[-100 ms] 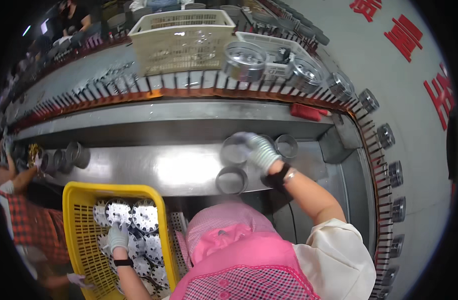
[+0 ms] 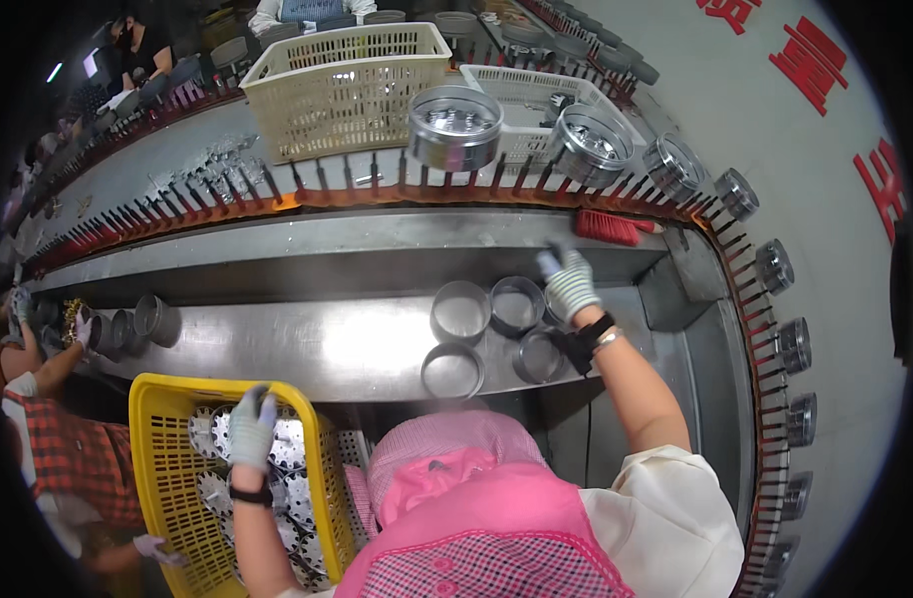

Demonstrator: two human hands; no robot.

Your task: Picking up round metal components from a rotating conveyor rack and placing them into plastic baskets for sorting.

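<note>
Hovering right of centre, the right hand [image 2: 573, 284] is seen beside grey metal rings [image 2: 516, 288]; well apart, lower left, the left hand [image 2: 251, 431] is held over toothed discs [image 2: 299, 495] in the yellow basket [image 2: 177, 388]. Neither grip can be told.

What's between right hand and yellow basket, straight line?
Head view: from the right hand, two grey metal rings side by side, then a bare stretch of metal bench up to the yellow basket.
</note>
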